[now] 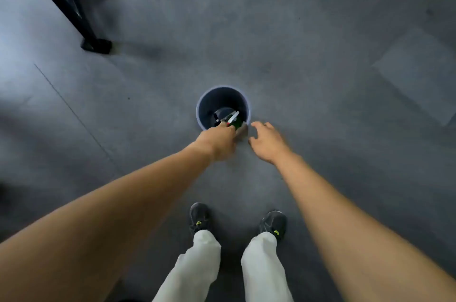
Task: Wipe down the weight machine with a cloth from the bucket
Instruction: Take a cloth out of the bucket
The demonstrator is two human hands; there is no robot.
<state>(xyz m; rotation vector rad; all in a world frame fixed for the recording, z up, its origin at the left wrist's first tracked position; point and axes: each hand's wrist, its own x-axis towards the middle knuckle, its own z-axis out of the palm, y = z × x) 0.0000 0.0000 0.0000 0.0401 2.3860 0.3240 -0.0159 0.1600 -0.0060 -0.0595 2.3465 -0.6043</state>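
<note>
A round dark blue bucket (223, 101) stands on the grey floor ahead of my feet. Inside it lie a dark green bottle with a white and red top (233, 120) and other dark items. A greyish-brown cloth (243, 131) hangs over the bucket's near rim. My left hand (218, 142) reaches to that rim with curled fingers and grips the cloth. My right hand (267, 141) hovers just right of the bucket, fingers spread and relaxed, holding nothing. The black frame of the weight machine (66, 3) stands at the upper left.
The machine's black foot (96, 45) rests on the floor left of and beyond the bucket. My two dark shoes (272, 224) and pale trouser legs stand below the bucket. Grey rubber floor tiles spread on all sides.
</note>
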